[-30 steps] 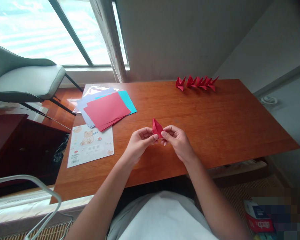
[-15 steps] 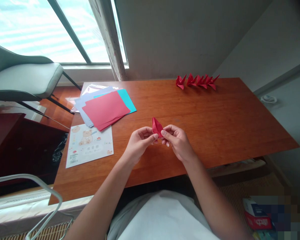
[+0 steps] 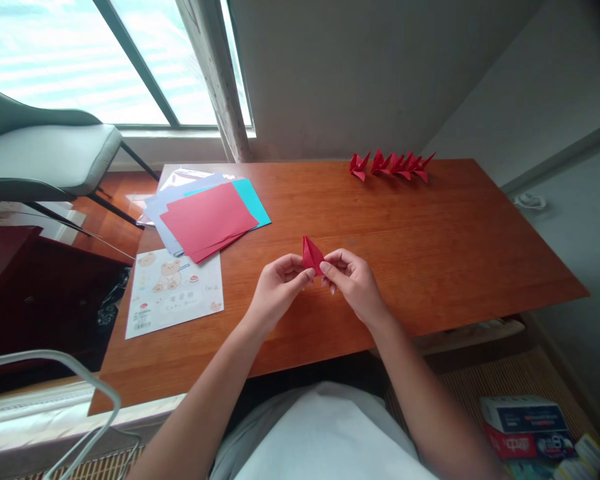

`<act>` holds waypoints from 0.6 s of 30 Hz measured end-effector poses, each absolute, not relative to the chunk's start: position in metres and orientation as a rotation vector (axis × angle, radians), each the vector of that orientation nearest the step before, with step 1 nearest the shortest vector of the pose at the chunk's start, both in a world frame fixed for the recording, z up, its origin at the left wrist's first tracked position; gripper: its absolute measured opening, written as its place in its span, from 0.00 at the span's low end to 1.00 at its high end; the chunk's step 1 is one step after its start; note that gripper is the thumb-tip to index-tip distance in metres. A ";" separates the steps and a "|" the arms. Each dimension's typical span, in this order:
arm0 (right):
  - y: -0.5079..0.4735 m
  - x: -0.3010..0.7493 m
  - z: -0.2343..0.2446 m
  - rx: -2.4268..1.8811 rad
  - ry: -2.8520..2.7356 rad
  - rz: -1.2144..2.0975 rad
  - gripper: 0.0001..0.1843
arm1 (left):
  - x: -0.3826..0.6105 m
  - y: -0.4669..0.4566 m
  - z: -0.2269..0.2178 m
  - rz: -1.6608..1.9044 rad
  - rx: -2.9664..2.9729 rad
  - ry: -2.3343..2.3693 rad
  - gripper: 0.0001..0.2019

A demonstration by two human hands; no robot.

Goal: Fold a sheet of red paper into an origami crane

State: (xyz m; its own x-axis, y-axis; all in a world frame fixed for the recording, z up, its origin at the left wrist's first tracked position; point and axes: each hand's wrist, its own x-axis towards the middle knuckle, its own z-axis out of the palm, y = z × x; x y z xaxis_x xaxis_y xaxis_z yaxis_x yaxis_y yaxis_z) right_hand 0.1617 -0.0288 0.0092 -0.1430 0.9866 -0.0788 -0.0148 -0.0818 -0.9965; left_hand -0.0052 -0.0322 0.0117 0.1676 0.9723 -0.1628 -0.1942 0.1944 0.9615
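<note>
A small folded red paper piece (image 3: 311, 254) is held just above the wooden table (image 3: 430, 240), near its middle. My left hand (image 3: 279, 288) pinches its lower left side and my right hand (image 3: 353, 280) pinches its lower right side, fingers closed on the paper. Its pointed tip sticks up and away from me. Along the table's far edge stands a row of several finished red paper cranes (image 3: 391, 164).
A fan of coloured sheets with a red sheet (image 3: 207, 220) on top lies at the table's left. A printed sheet with bear pictures (image 3: 175, 291) lies nearer me. A grey chair (image 3: 50, 157) stands by the window. Boxes (image 3: 525, 427) sit on the floor at right.
Both hands keep the same pinch on the red paper piece. The view has shifted slightly; nothing on the table has moved.
</note>
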 end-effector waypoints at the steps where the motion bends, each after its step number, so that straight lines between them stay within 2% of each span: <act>1: -0.028 0.163 0.009 -1.210 -1.318 1.332 0.11 | -0.005 -0.032 0.011 1.080 1.025 1.045 0.12; 5: -0.028 0.167 0.009 -1.326 -1.584 1.048 0.10 | -0.005 -0.033 0.008 1.165 1.156 1.147 0.11; 9: -0.029 0.166 0.010 -1.406 -1.711 0.746 0.15 | -0.005 -0.035 0.006 1.227 1.555 1.431 0.05; 14: -0.031 0.157 0.013 -1.372 -1.741 0.712 0.17 | -0.003 -0.038 0.002 1.188 1.835 1.495 0.06; 18: -0.029 0.155 0.013 -1.351 -1.840 0.644 0.11 | 0.000 -0.040 -0.002 1.150 1.833 1.474 0.10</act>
